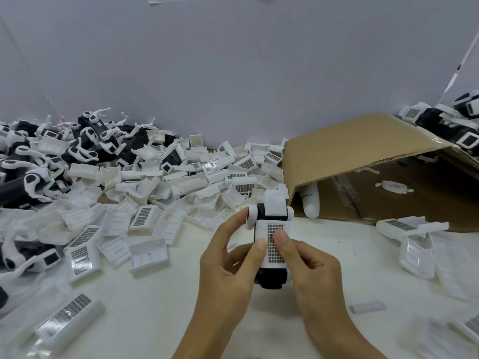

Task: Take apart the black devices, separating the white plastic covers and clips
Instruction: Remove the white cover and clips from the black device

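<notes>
both hands, left hand (pixel 230 257) and right hand (pixel 308 263), grip one black device (pixel 270 277) above the surface (pixel 160 314), thumbs pressing its white cover (pixel 272 244). it looks light, stiff, snap-fitted; pry at the cover's edge. loose covers (pixel 145 200) pile at ten o'clock, a cardboard box (pixel 363 149) at two.

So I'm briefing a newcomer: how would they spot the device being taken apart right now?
Start at the open cardboard box lying on its side at the right. Just in front of its left corner, both hands hold one black device above the table. Unlike the loose pieces around it, it keeps its white gridded cover, under both thumbs.
</notes>
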Available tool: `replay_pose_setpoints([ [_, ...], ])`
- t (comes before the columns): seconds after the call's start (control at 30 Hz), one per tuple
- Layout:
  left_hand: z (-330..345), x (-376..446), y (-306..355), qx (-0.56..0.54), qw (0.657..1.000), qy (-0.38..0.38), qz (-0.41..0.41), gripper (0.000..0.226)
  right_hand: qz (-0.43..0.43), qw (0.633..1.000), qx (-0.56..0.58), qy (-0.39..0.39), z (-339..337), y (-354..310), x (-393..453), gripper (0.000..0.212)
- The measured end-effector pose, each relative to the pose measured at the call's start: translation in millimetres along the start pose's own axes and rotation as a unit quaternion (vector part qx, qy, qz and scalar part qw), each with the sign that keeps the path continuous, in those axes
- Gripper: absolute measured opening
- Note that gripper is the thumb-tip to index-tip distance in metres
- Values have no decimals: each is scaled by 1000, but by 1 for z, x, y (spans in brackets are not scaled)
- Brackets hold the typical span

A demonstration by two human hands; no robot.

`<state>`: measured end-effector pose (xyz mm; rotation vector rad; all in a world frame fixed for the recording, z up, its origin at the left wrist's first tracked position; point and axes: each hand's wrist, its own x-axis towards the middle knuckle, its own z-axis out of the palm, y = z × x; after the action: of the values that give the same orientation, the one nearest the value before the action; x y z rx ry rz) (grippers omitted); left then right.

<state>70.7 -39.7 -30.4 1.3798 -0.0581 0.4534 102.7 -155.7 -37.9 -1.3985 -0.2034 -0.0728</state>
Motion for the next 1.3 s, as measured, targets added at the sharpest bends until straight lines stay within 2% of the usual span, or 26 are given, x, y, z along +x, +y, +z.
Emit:
replay_pose_setpoints([
  [0.07,2,0,0,5,1000,6,0,43,2,1000,11,1,2,1,-1,34],
  [0.17,0,2,-3,37,998,57,8,42,-7,999,29,18,2,2,-1,34],
  [0.23,-2,3,-5,62,996,61,-4,48,-15,999,39,30,1,1,0,32],
  [0.3,-2,3,-4,43,998,14,-50,54,-19,999,38,26,1,1,0,29],
  [0.37,-1,3,-2,48,995,-58,-65,42,-17,1000,12,16,0,1,0,33],
  [0.43,-1,2,-2,58,993,-86,-55,32,-9,1000,-22,15,-1,1,0,39],
  [0.53,-2,0,-3,51,996,-54,-39,31,-20,998,-59,23,-2,-2,-1,47],
  [0.63,1,-2,-2,64,997,-32,-26,28,-43,997,-58,31,-2,-3,-1,45],
  [0.83,2,-3,1,53,998,-14,-33,23,11,999,4,-30,-1,-4,0,33],
  [0.97,3,-4,0,79,997,-7,4,19,-10,1000,-16,-12,-4,-4,2,35],
  [1.03,2,-3,0,95,995,15,28,18,37,997,47,-41,-6,-3,4,42],
  [1.1,-2,-1,0,167,980,59,92,25,152,972,166,-67,-5,-1,8,48],
  [1.17,-10,0,1,180,968,110,134,32,271,896,343,-73,-9,2,14,45],
  [1.23,-16,3,2,147,970,144,131,36,287,815,496,-83,-21,6,20,34],
  [1.27,-17,3,2,142,971,145,129,37,274,789,541,-96,-26,6,21,32],
  [1.3,-17,3,2,142,972,133,130,37,260,789,548,-104,-28,3,21,34],
])
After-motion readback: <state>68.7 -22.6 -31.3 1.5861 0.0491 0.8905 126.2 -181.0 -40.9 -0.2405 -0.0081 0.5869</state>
